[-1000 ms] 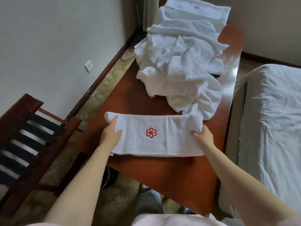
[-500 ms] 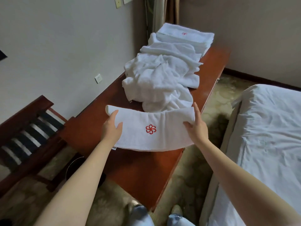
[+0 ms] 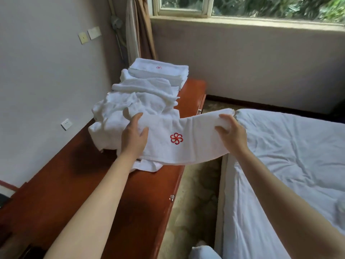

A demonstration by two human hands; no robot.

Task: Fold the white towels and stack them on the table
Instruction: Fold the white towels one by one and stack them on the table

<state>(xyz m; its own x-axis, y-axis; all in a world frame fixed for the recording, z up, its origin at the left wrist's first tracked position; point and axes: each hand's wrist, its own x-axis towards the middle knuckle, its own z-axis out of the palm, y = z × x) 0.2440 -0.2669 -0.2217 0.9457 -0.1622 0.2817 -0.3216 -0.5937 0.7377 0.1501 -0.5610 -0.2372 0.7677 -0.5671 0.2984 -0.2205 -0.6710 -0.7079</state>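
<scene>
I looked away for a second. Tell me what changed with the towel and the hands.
The folded towel lay flat on the table; now the left hand and right hand, still gripping its ends, have lifted it and carried it over the crumpled heap toward the stack, its right end past the table edge. Heap and stack stayed put.

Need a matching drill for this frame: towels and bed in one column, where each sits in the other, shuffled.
1. logo towel
2. folded stack
3. loose pile
4. bed

a. far end of table
b. right of table
c. gripped by right hand
d. mid-table

Pairs: 1-c, 2-a, 3-d, 4-b
</scene>
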